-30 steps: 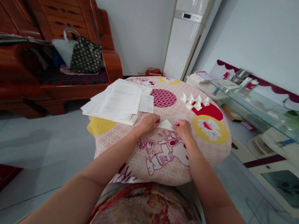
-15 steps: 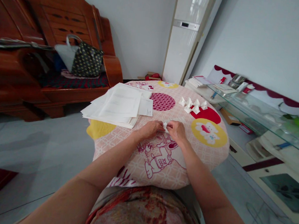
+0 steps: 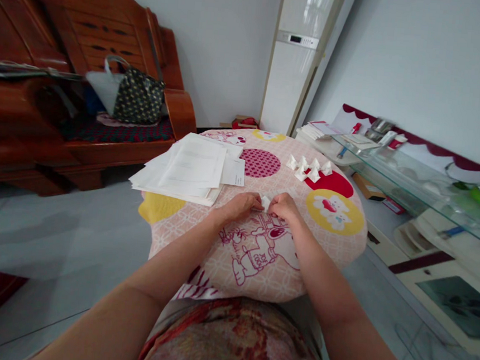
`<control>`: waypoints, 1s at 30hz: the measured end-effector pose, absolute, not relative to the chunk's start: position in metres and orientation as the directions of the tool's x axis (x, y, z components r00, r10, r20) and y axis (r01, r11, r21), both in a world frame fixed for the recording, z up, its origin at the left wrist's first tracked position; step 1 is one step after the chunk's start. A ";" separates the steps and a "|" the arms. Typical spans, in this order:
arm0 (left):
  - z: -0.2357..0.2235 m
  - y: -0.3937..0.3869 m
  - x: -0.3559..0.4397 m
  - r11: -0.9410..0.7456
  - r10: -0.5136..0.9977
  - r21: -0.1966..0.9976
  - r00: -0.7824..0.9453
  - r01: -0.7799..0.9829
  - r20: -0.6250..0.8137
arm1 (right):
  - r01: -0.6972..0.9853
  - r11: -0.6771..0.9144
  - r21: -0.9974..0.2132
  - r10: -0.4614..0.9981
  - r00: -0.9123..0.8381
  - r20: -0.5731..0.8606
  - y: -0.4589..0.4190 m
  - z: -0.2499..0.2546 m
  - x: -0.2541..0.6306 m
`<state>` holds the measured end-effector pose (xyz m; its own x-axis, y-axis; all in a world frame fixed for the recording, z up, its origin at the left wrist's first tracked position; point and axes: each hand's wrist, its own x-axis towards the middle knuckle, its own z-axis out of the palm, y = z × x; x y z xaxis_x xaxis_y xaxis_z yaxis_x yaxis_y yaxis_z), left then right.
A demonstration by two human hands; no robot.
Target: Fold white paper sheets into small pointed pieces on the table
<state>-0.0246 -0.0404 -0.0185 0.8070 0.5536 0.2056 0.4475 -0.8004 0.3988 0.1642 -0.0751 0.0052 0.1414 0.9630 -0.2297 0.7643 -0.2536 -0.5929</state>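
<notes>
A small piece of folded white paper (image 3: 265, 202) lies between my hands, low over the middle of the table. My left hand (image 3: 245, 205) pinches its left side with curled fingers. On the other side, my right hand (image 3: 283, 207) is closed on its right edge. The fingers cover much of the paper, so its exact shape is hidden. Beyond my right hand, several small folded white paper pieces (image 3: 303, 163) with pointed tips stand grouped together. To the left lies a loose stack of white paper sheets (image 3: 195, 162).
A patterned cloth covers the round table (image 3: 201, 244). Left of it stands a wooden sofa (image 3: 179, 107) with a dark patterned bag (image 3: 139, 97) on it. A glass-topped cabinet (image 3: 416, 187) runs along the right, and a white floor-standing unit (image 3: 288, 89) stands behind.
My right hand has shifted slightly on the folded paper, and more white paper shows between the fingers. The left hand stays nearly in place. The view has moved very slightly.
</notes>
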 end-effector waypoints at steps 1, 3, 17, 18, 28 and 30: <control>-0.019 -0.040 -0.024 -0.801 0.555 0.396 0.806 0.450 0.206 | 0.755 -0.268 -0.598 0.959 0.151 -0.239 -0.078 0.007 0.167; -0.020 -0.039 -0.024 -0.801 0.557 0.394 0.803 0.451 0.213 | 0.735 -0.293 -0.612 0.953 0.174 -0.248 -0.083 0.010 0.174; -0.009 -0.050 -0.015 -0.647 0.736 0.467 0.653 0.603 0.177 | 0.737 -0.091 -0.670 0.990 0.143 0.022 -0.084 0.001 0.173; -0.007 -0.051 -0.012 -0.619 0.761 0.470 0.628 0.629 0.163 | 0.782 -0.084 -0.617 0.991 0.130 0.029 -0.082 0.000 0.169; -0.003 -0.054 0.010 -0.432 0.886 0.512 0.457 0.742 0.086 | 0.875 -0.075 -0.479 0.994 0.103 0.032 -0.083 0.000 0.167; -0.006 -0.052 0.009 -0.426 0.886 0.557 0.453 0.713 0.098 | 0.870 -0.082 -0.485 0.994 0.108 0.026 -0.083 0.001 0.166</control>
<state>0.0087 -0.0522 -0.0061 0.4533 0.8859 0.0979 0.7130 -0.4264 0.5567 0.1660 -0.0832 0.0007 0.1084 0.9938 0.0255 0.8705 -0.0824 -0.4853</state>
